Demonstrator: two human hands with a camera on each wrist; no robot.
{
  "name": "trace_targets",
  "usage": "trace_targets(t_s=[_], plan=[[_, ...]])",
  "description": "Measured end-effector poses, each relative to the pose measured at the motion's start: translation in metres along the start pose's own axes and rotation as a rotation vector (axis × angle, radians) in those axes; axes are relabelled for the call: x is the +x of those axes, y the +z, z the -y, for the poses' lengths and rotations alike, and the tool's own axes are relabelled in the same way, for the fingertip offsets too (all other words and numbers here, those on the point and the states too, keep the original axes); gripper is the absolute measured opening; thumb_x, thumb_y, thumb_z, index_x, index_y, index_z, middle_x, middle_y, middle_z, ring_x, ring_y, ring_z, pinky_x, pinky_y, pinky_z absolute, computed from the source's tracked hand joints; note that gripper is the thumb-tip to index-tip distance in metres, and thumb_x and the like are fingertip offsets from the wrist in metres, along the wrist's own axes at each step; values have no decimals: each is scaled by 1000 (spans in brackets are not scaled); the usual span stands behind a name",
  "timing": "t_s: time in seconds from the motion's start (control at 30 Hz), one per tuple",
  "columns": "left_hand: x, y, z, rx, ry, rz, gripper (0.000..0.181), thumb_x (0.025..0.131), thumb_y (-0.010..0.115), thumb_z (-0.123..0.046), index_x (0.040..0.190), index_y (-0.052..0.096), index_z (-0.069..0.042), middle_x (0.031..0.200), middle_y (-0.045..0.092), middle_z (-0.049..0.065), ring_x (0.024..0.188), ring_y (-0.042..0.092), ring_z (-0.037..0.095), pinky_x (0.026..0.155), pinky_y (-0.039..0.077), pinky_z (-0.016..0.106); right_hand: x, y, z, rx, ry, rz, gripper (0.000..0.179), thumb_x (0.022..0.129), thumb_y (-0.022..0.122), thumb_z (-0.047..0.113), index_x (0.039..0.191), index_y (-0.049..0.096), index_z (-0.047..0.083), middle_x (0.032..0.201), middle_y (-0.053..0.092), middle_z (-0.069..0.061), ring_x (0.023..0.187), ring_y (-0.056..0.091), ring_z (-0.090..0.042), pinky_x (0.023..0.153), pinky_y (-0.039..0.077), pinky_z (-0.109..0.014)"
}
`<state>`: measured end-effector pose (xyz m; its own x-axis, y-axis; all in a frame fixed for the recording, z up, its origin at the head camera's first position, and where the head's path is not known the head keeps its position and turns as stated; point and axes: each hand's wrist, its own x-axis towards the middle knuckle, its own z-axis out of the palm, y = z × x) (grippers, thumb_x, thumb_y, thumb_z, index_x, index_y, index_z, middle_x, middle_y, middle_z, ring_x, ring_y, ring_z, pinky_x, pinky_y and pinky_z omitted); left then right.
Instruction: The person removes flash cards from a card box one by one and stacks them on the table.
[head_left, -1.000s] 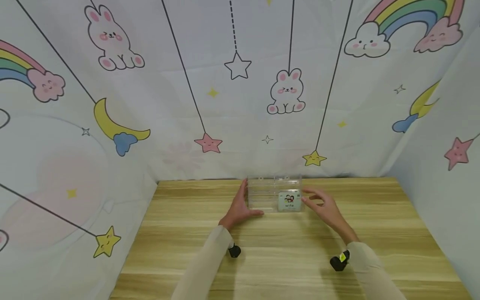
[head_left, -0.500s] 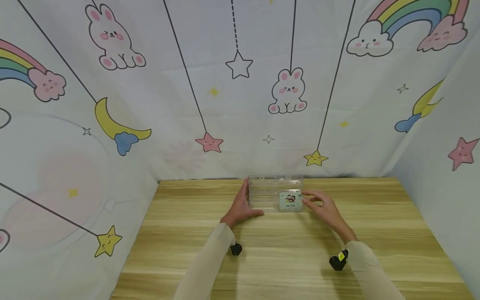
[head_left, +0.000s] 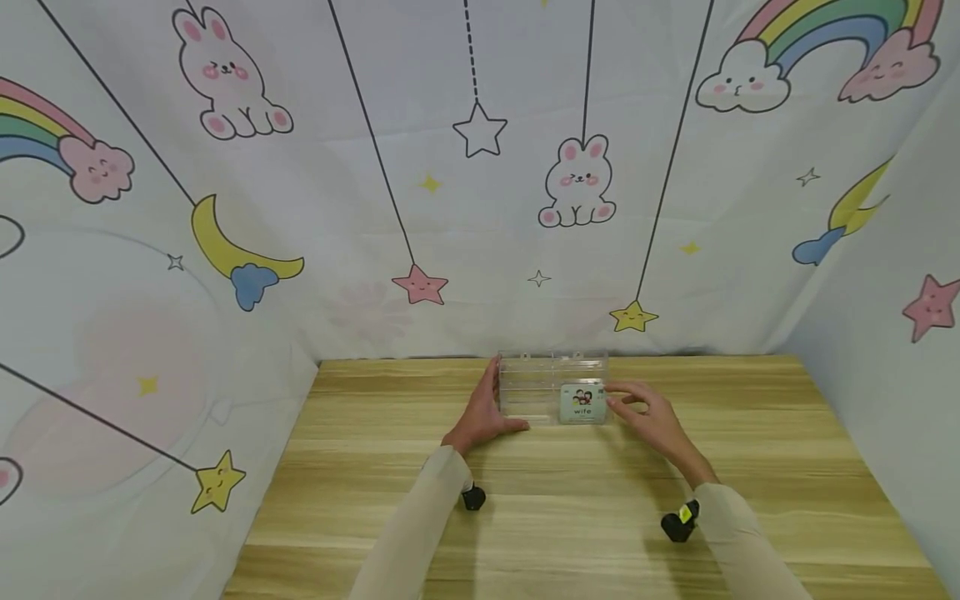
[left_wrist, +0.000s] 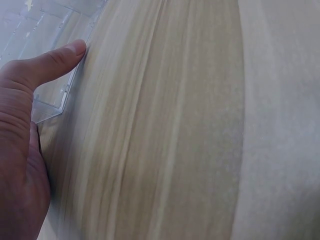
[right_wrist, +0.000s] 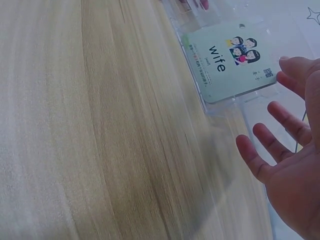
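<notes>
A clear plastic card holder point(head_left: 527, 400) with several compartments stands at the table's back edge. A pale green flash card point(head_left: 582, 403) printed "wife", with a drawing of people, is in its lower right part. My left hand point(head_left: 480, 418) grips the holder's left end, thumb along the lower front edge and fingers up the side; the left wrist view shows that thumb point(left_wrist: 55, 62) over the clear rim. At the card's upper right corner, the thumb and index finger of my right hand point(head_left: 654, 417) pinch close together. The right hand's other fingers point(right_wrist: 254, 157) are spread loosely.
The wood-grain table point(head_left: 562, 533) runs from the holder toward the person. Behind it hangs a white cloth backdrop point(head_left: 487, 217) printed with rabbits, stars and rainbows, which also closes in both sides. A small black device point(head_left: 678, 525) is strapped at each wrist.
Both hands, the holder and the card keep the same places relative to each other. The whole head view has shifted very slightly to the right.
</notes>
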<state>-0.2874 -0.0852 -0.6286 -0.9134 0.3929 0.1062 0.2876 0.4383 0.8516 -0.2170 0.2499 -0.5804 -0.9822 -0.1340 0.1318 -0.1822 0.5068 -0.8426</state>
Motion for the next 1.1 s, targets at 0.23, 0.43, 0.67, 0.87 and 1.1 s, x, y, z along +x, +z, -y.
trace_targets(t_s=[0.23, 0.43, 0.67, 0.87, 1.1], plan=[[0, 0, 0, -7, 14, -4, 139, 70, 100, -25, 168, 2, -17, 173, 12, 8, 156, 23, 25, 123, 29, 36, 0, 0, 0, -1, -2, -2, 37, 104, 66, 30, 135, 68, 10, 138, 60, -17, 113, 62, -37, 87, 56, -53], [-1, 0, 0, -4, 18, -4, 138, 70, 100, -26, 168, 2, -18, 173, 12, 7, 156, 23, 23, 123, 29, 35, 0, 0, 0, 7, -17, -2, 35, 105, 65, 28, 135, 69, 10, 138, 61, -16, 113, 62, -36, 92, 55, -54], [-2, 0, -2, 5, 8, -3, 138, 71, 100, -26, 168, 2, -19, 173, 13, 6, 156, 23, 22, 123, 30, 35, -1, 0, -1, 16, -35, 0, 34, 104, 66, 26, 134, 70, 11, 138, 61, -15, 113, 62, -35, 87, 57, -51], [-2, 0, -3, 3, 7, -4, 138, 71, 100, -25, 168, 2, -18, 173, 13, 6, 156, 22, 22, 123, 29, 34, -1, 1, -3, 2, -36, -9, 32, 104, 67, 28, 131, 73, 12, 136, 63, -13, 112, 62, -33, 86, 57, -46], [-2, -1, -4, 8, 4, -11, 138, 69, 100, -25, 167, 4, -13, 173, 14, 8, 155, 24, 22, 123, 28, 34, 1, 1, -4, -23, -29, -11, 32, 104, 67, 30, 128, 74, 12, 136, 62, -13, 112, 60, -32, 88, 57, -49]])
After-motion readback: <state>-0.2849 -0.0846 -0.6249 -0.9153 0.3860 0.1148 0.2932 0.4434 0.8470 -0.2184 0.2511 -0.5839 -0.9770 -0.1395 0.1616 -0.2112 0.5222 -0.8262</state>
